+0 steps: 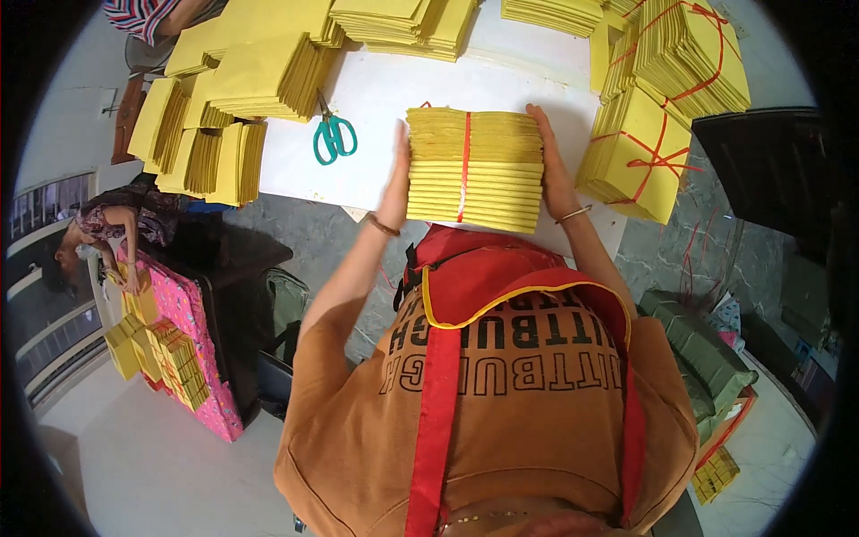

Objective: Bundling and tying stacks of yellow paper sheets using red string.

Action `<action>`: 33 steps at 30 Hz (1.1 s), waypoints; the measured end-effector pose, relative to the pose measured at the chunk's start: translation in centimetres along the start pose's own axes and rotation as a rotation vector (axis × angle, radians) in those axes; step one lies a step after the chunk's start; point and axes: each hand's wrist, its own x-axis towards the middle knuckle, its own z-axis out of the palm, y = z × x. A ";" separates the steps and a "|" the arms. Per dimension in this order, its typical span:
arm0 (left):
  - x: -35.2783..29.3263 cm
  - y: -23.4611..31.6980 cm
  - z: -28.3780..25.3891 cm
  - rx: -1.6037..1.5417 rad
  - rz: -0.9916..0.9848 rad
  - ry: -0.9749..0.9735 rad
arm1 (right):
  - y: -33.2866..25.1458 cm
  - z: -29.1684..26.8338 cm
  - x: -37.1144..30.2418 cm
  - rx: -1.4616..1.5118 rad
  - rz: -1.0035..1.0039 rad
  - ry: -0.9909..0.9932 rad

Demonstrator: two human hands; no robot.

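1. A rectangular bundle of stacked yellow paper packets [506,192], with a narrow red tie [465,170] running down the side facing the person, is at the near edge of a white-topped desk [380,85]; whether it is lifted off the top, I cannot tell.
2. The left hand [400,183] lies flat along the bundle's left side, fingers extended.
3. The right hand [553,166] is on the bundle's right side, fingertips at its upper corner. The grip is clamped on the bundle from both sides, between the two hands.
4. Left of the bundle, well apart from it, lie teal-handled metal scissors [333,134].
5. Farther left of the bundle are untied stacks of yellow packets [259,76].
6. Right of the bundle, near the right hand, are yellow packet blocks tied with red string [640,148].
7. Far left of the bundle, another person [125,219] reaches over a pink patterned cloth [192,309].
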 end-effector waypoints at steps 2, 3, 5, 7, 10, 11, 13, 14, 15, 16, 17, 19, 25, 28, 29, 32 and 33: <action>-0.6 0.3 1.0 -0.092 0.020 -0.005 | -0.6 0.5 -0.3 -0.178 -0.064 -0.024; -0.4 0.7 1.3 -0.163 0.076 -0.034 | -1.0 0.3 0.1 -0.124 -0.099 -0.021; 1.0 1.9 0.9 -0.268 0.118 -0.118 | -1.3 0.5 0.6 -0.067 -0.133 -0.015; 2.7 2.6 0.4 -0.267 -0.041 -0.138 | -1.0 0.7 1.5 -0.033 -0.119 0.061; 4.4 2.7 0.3 0.032 -0.171 -0.082 | 0.1 0.9 2.6 0.104 0.170 0.206; 5.0 2.7 0.2 -0.017 -0.095 -0.095 | 0.4 0.7 3.1 0.107 0.093 0.189; 5.3 2.8 0.2 0.059 -0.234 -0.070 | 0.9 0.1 3.1 -0.086 0.105 0.165; 5.8 3.0 0.4 0.056 -0.190 -0.110 | 1.2 -0.1 3.4 -0.097 0.053 0.110; 6.2 3.1 0.8 0.235 -0.143 -0.079 | 1.4 -0.2 3.4 -0.146 0.009 0.160; 6.7 3.2 1.3 0.412 -0.095 -0.047 | 1.5 -0.3 3.6 -0.219 -0.069 0.163; 7.0 3.2 1.8 0.590 -0.042 -0.029 | 1.6 -0.5 3.6 -0.195 -0.026 0.211; 7.7 3.4 2.3 0.712 0.028 -0.002 | 1.6 -1.1 4.4 -0.407 -0.067 0.227; 9.8 3.1 2.8 0.898 0.066 -0.066 | 1.2 -1.7 6.3 -0.395 0.058 0.302; 10.3 2.8 2.7 0.935 0.064 -0.068 | 0.3 -1.6 6.7 -0.291 0.108 0.295; 10.3 2.7 2.6 0.931 0.036 -0.086 | -0.1 -1.4 6.4 -0.304 0.064 0.269; 10.1 2.9 2.4 0.830 0.052 -0.113 | -1.6 -0.6 3.8 0.168 0.119 0.293; 10.0 3.0 2.3 0.831 0.054 -0.113 | -2.0 -0.4 2.8 -0.101 0.005 0.277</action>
